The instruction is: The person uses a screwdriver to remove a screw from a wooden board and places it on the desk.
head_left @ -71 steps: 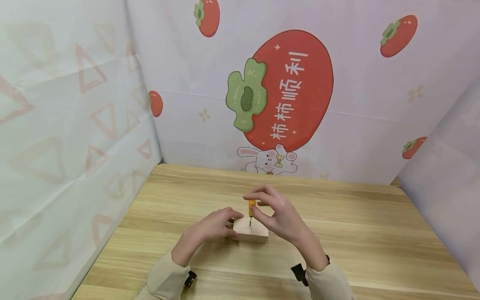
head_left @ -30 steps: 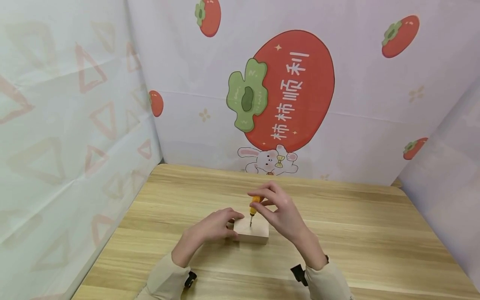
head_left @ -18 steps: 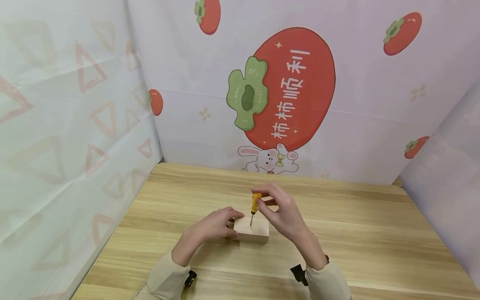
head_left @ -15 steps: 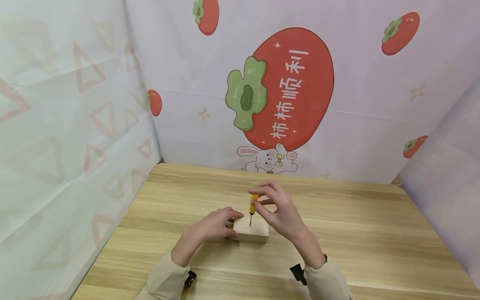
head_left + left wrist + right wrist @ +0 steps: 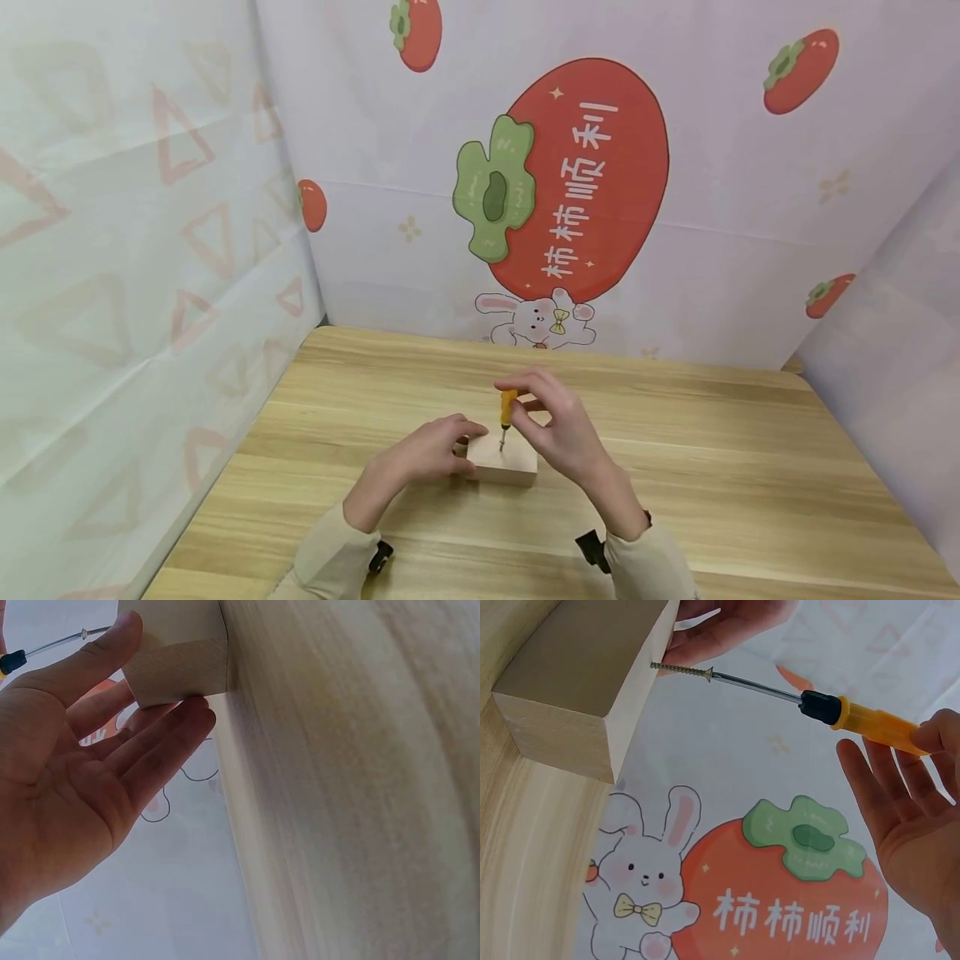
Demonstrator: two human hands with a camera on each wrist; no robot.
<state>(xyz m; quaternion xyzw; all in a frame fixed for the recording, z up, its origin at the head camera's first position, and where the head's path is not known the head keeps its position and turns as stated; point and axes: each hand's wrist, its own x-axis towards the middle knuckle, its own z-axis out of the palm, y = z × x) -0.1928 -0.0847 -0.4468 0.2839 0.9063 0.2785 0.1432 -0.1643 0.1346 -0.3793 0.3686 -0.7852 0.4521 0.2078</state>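
Note:
A pale wooden block [image 5: 504,475] lies on the table, with my left hand [image 5: 429,450] gripping its left end. In the left wrist view the thumb is on one side of the block [image 5: 180,669] and the fingers are on the other. My right hand [image 5: 564,427] holds a yellow-handled screwdriver [image 5: 507,410] above the block by its handle. From the right wrist view, the screwdriver's tip [image 5: 754,686] meets the head of a threaded screw [image 5: 681,670]. The screw stands point-first at the block's upper face, most of its thread showing.
The wood-grain table [image 5: 720,467] reaches back to a white curtain with a large red persimmon print [image 5: 600,167]. Another patterned curtain [image 5: 150,275] runs along the left side. Black straps [image 5: 592,550] sit near both wrists.
My right fingers have shifted around the screwdriver's handle, and its tilt has varied slightly while the tip stayed over the same spot. The left hand and block have held still.

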